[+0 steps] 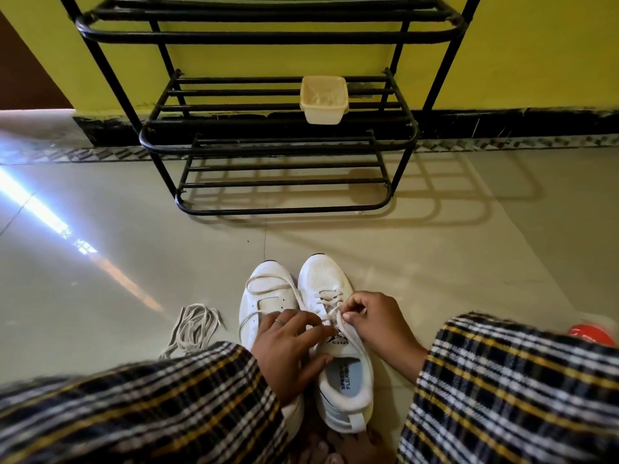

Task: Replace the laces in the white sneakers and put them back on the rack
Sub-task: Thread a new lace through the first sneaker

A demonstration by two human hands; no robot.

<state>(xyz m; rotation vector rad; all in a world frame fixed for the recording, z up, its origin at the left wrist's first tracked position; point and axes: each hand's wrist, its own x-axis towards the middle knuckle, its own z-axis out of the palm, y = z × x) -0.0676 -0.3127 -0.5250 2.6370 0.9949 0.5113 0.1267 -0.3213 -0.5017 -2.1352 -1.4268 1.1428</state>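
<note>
Pinching lace (335, 311), right hand (375, 321), tub (324, 100) on rack (278, 142)

You could read "SPEED" and "FLEXIBLE" printed in dark letters on the pale blue insole (346, 376) of the right white sneaker (335, 329), and "SPEED" again, upside down to you, on its tongue label (340, 341), partly covered by laces.

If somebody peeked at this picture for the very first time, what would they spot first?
Probably the two white sneakers side by side on the shiny floor, with the left hand and right hand busy at the lace on the right one. Next, the black rack against the yellow wall, with a small cream tub on its middle shelf, and a loose bundle of laces left of the shoes.
</note>
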